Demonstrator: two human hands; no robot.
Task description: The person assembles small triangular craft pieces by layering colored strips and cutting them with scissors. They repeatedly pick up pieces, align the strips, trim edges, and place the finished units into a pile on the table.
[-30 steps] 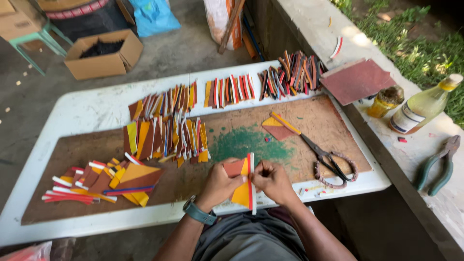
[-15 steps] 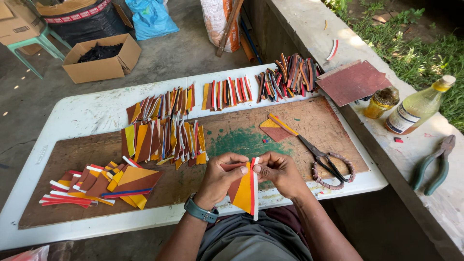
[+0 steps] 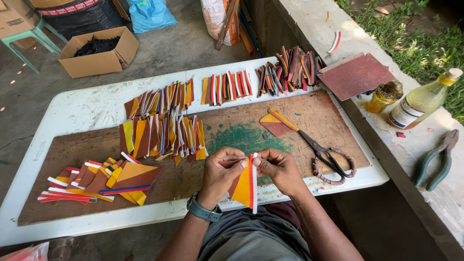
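In the lower middle of the frame both hands meet over the near edge of a brown work board (image 3: 232, 130) that lies on a white table (image 3: 72, 111). The left hand (image 3: 220, 171), with a dark watch on its wrist, and the right hand (image 3: 278, 169) have their fingers closed in a pinch on the top of one layered piece (image 3: 245, 186): an orange triangle with a red and a white strip along its right side, hanging down from the fingertips in front of the table edge. Just right of the hands, on the board, lie scissors (image 3: 328, 157) with wrapped handles, and above them a small brown and yellow piece (image 3: 276, 123). In the lower left of the frame there is a loose heap of cut pieces (image 3: 104, 179), and in the middle and upper part rows of coloured strips (image 3: 164, 130) stand side by side. At the right, on a concrete ledge (image 3: 435, 203), I can see green pliers (image 3: 435, 162), a bottle of yellowish liquid (image 3: 423, 99), a small jar (image 3: 384, 95) and a dark red sheet (image 3: 355, 75). In the upper left a cardboard box (image 3: 99, 50) stands on the floor
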